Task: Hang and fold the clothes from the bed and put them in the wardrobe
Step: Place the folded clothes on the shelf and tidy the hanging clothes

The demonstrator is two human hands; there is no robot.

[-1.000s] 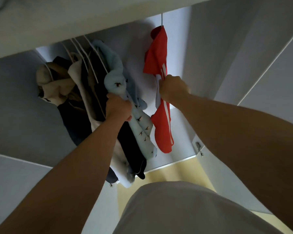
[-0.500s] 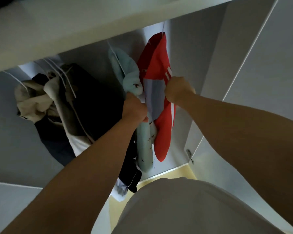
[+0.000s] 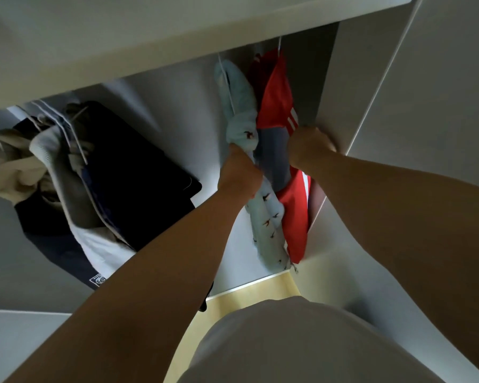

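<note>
1. Left hand (image 3: pixel 239 175): fist closed around the light blue bird-print garment (image 3: pixel 270 233), which hangs on a hanger inside the wardrobe (image 3: pixel 371 78), right of centre.
2. Right hand (image 3: pixel 309 146): fingers curled, gripping the red garment (image 3: pixel 275 100) at its white-striped edge. The red garment hangs at the far right, touching the blue one and close to the side wall.
3. Far left: dark garment (image 3: pixel 138 172) and beige garment (image 3: pixel 9 161) bunched together on white hangers (image 3: pixel 67 128), well apart from the held pair.

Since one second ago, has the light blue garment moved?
Yes: the light blue garment slid right, from the dark clothes toward the wardrobe's side wall.
</note>
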